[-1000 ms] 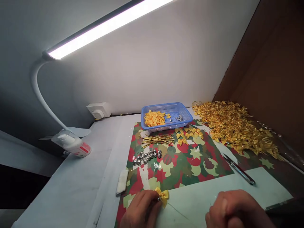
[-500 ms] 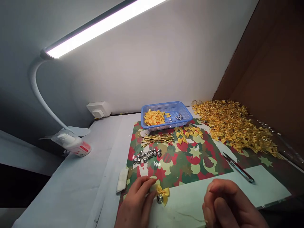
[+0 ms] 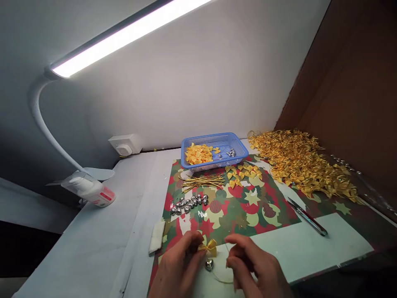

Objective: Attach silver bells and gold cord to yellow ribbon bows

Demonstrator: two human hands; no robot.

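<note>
My left hand pinches a yellow ribbon bow by its left side, low in the middle of the view. Just under the bow hangs or rests a round silver bell; I cannot tell which. From the bell a thin pale-gold tie curves across to my right hand, whose thumb and fingers are closed on it. Part of the tie is hidden behind those fingers. Both hands are over a pale strip along the front of a patterned mat.
Loose silver bells, gold ties and several yellow bows lie on the mat. Behind stands a blue basket. Tweezers and a heap of gold bows are right; a pump bottle and lamp left.
My right hand has moved left, close to the bow, carrying the tie with it. The bow now sits higher above the bell. The whole view has shifted slightly.
</note>
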